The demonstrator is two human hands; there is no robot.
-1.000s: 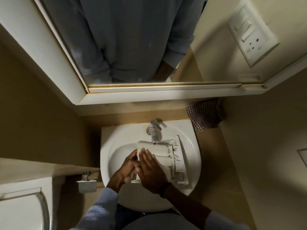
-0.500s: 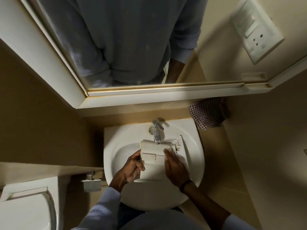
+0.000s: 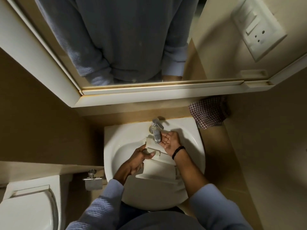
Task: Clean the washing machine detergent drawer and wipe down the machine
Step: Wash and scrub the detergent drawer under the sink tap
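One detergent drawer point(image 3: 159, 165), one basin point(image 3: 191, 135), one tap point(image 3: 156, 130), two hands point(image 3: 137, 158) point(image 3: 171, 141), one checked cloth point(image 3: 209, 112), one mirror point(image 3: 132, 39), one toilet point(image 3: 28, 209), one switch plate point(image 3: 259, 29)

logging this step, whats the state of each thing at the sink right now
white plastic detergent drawer: out of the machine, held over the basin
left hand: gripping the drawer's left edge
right hand: open, palm up beside the spout
chrome tap: running or not, cannot tell
checked cloth: bunched beside the basin

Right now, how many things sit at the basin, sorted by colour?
White: 2, the basin and the detergent drawer
Silver: 1, the tap
Checked red and white: 1, the cloth
Total: 4
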